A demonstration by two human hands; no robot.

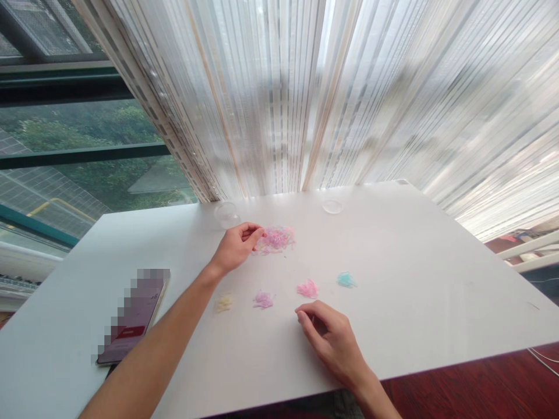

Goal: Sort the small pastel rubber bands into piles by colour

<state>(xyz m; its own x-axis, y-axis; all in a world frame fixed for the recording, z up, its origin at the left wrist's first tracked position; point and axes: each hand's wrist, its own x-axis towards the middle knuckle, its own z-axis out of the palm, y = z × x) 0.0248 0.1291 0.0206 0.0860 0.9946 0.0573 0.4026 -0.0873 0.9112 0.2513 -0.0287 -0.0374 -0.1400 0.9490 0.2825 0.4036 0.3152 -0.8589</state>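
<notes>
My left hand [238, 247] is closed in a pinch at the left edge of a mixed heap of thin pastel strips [279, 238], pink, purple and pale. Whatever its fingertips hold is too small to make out. My right hand [328, 337] rests low over the table, fingers curled and thumb tip against the index finger; I cannot see anything between them. Just beyond it lies a small pink pile [307, 288]. A teal pile [346, 279] is farther right, while a purple pile [264, 299] and a pale yellow pile [224, 302] lie to the left.
On the white table [414, 279], a clear round container [227, 215] and a clear round lid or dish [332, 206] stand near the back edge. A phone or tablet [135, 317], partly blurred out, lies left of my left forearm. A striped sheer curtain [283, 105] hangs behind the table.
</notes>
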